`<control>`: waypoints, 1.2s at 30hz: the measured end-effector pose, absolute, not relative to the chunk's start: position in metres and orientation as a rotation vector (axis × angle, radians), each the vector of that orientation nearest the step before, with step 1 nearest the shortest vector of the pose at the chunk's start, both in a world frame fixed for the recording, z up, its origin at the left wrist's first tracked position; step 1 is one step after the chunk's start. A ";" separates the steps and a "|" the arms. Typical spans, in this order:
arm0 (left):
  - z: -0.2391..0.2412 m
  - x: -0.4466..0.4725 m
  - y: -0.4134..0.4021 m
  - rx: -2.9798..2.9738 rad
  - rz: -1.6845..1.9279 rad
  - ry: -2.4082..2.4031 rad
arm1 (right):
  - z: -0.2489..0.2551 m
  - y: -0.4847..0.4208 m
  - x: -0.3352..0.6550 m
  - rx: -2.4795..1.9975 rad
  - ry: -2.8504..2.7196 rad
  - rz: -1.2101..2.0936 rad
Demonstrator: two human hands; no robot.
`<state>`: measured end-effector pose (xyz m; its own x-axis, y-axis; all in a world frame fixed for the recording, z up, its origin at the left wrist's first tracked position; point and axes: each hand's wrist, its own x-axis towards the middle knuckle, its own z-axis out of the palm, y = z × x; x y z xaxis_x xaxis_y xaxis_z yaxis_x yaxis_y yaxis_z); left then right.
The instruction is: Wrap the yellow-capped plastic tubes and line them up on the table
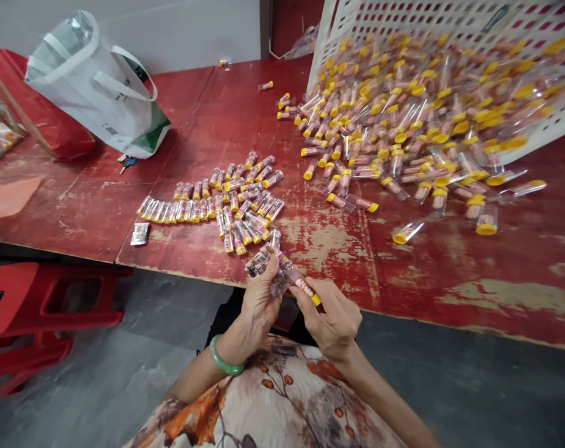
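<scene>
Just off the table's front edge, my left hand is closed around a bunch of printed clear plastic sleeves. Between the fingers and thumb of my right hand is a small clear tube with a yellow cap and pinkish contents. Its far end meets the sleeves at my left hand; whether it is inside one I cannot tell. Beyond my left hand lie several sleeved tubes, some in neat rows and some in a loose pile. Plain yellow-capped tubes spread out to the right.
A white perforated basket lies tipped at the back right, tubes spilling from it onto the red table. At the back left stand a white tote bag and a red bag. A small packet lies near the front edge. Red stools stand at lower left.
</scene>
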<state>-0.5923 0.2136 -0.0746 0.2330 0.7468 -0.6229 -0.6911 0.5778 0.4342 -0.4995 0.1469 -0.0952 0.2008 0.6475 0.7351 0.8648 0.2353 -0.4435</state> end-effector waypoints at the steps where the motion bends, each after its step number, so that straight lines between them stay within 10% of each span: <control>1: -0.075 -0.593 0.214 0.065 0.975 0.890 | -0.096 0.147 -0.499 -1.479 -1.530 -0.298; 17: -0.075 -0.594 0.205 0.273 1.028 0.880 | -0.105 0.143 -0.502 -1.509 -1.592 -0.596; 23: -0.072 -0.593 0.203 0.353 0.978 0.902 | -0.102 0.139 -0.500 -1.588 -1.313 -0.019; 29: -0.066 -0.592 0.204 0.376 0.955 0.960 | -0.111 0.134 -0.501 -1.574 -1.600 -0.556; 36: -0.059 -0.583 0.215 0.563 0.908 1.023 | -0.098 0.152 -0.492 -1.547 -1.088 -0.003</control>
<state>-0.5833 0.2151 -0.0593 0.2236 0.8503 -0.4764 -0.3719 0.5262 0.7647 -0.4921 0.1524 -0.0977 0.5648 0.6173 0.5476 0.6204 0.1198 -0.7751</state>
